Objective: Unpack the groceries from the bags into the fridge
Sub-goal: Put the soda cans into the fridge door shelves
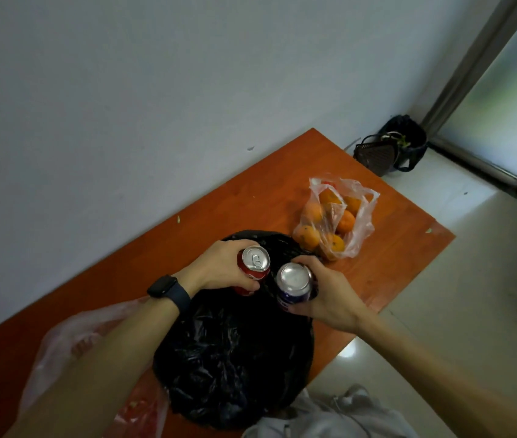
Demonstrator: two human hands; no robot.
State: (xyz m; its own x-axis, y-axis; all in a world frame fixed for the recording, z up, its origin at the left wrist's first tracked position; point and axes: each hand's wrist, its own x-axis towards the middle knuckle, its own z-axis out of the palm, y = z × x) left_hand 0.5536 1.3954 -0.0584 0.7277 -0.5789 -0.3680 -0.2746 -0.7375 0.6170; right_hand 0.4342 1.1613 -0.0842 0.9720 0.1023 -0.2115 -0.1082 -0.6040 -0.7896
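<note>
Orange table (pixel 402 248) against white wall (pixel 124 105); left grip (pixel 219 265) clasps red can (pixel 254 262), right grip (pixel 333 295) blue can (pixel 293 281).

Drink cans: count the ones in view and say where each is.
2. One red can is gripped in the left hand, and one blue can is gripped in the right hand, both over the black bag. More may be hidden inside that bag.

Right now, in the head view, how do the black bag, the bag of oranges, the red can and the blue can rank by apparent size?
1. black bag
2. bag of oranges
3. red can and blue can: they look about alike, so I won't rank them.
</note>
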